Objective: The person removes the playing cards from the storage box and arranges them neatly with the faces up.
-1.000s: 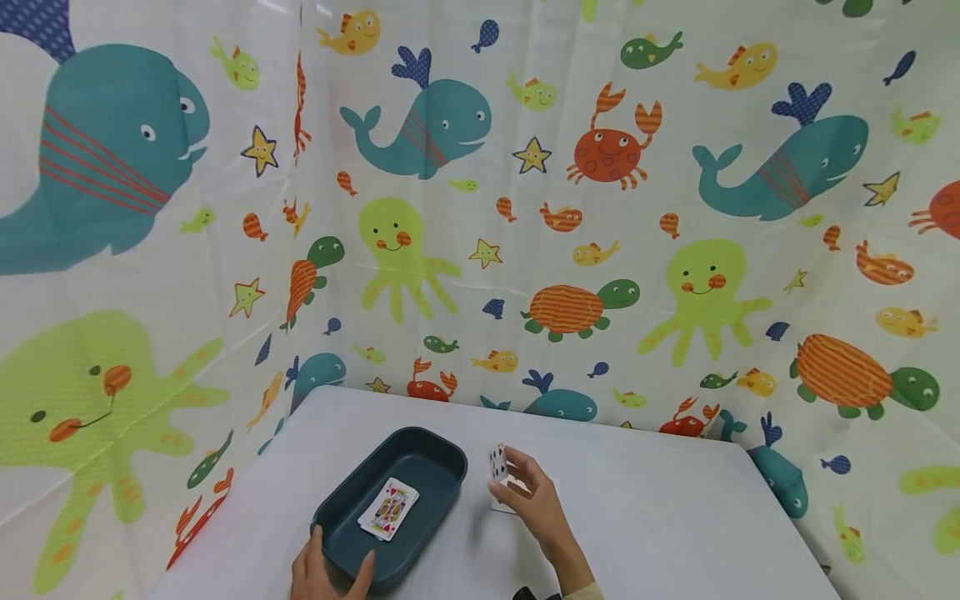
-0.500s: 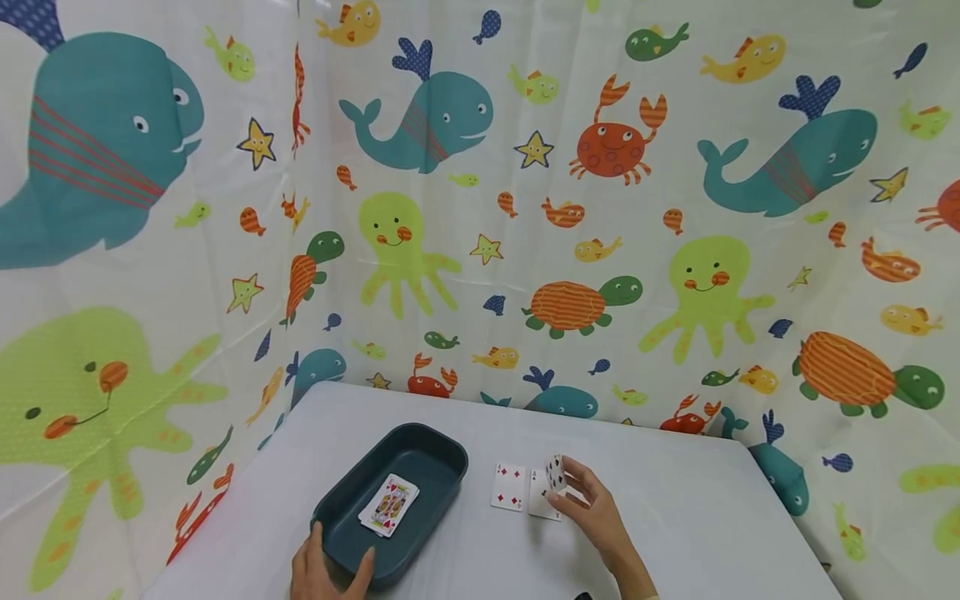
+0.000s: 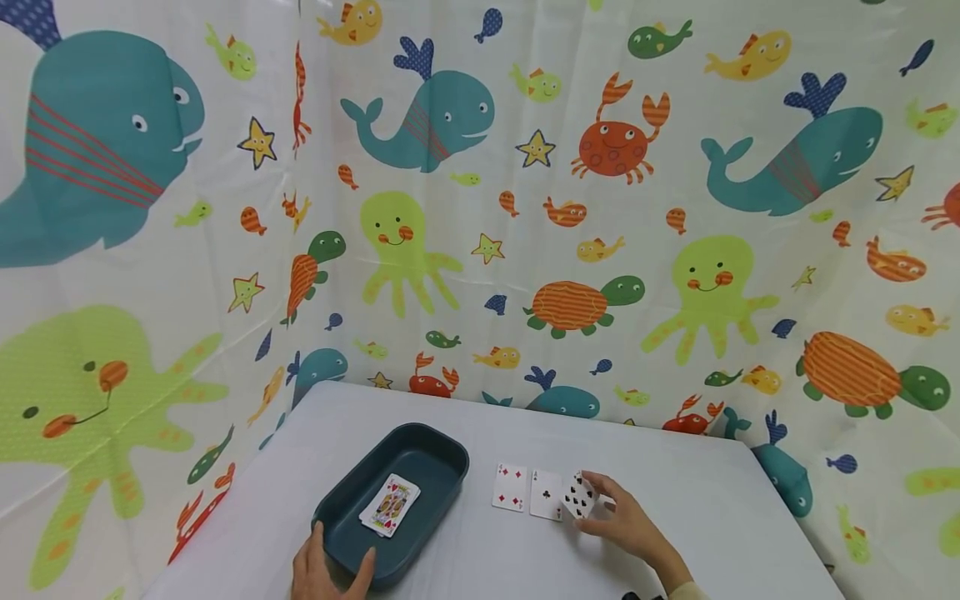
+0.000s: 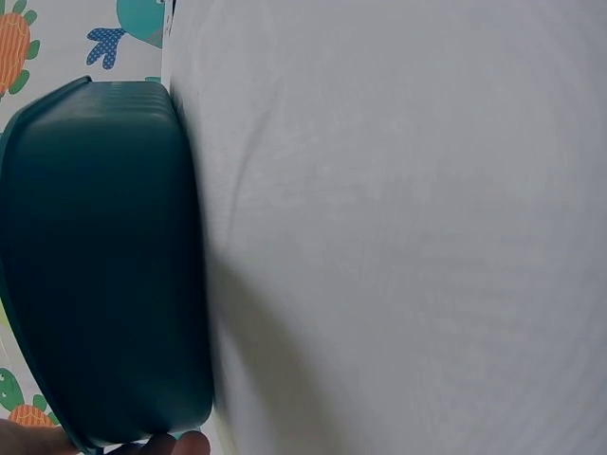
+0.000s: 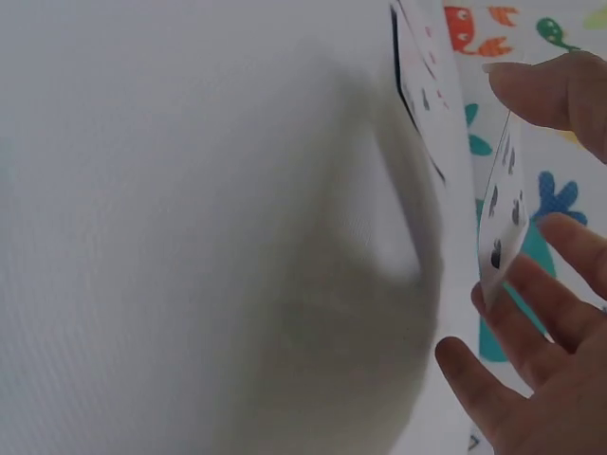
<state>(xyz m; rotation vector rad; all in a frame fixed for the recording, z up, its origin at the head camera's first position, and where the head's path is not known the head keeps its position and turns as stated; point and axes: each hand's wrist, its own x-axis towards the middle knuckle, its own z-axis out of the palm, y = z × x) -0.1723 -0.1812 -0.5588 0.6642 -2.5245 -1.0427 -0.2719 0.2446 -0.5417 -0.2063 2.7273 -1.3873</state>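
My right hand (image 3: 630, 525) pinches a playing card (image 3: 578, 496) with several black pips. In the right wrist view the card (image 5: 503, 213) stands tilted between the thumb above and fingertips below, off the table. In the head view it overlaps the right edge of another black-pip card (image 3: 546, 495) lying face up. Left of that lies a diamonds card (image 3: 509, 487). My left hand (image 3: 326, 571) grips the near end of a dark teal tray (image 3: 433, 467), thumb on one side and fingers on the other. A small pile of cards (image 3: 389, 505), a king of hearts on top, lies inside it.
A white-covered table (image 3: 675, 483) bears everything. Behind and to the left hangs a curtain (image 3: 480, 308) printed with sea animals, meeting the table's far edge. A small black object (image 3: 641, 596) shows at the bottom, by the right sleeve (image 3: 686, 592).
My right hand has moved to the right with the card, whose face now turns more toward me. The diamonds and black-pip cards behind it have come into view. My left hand stays at the tray.
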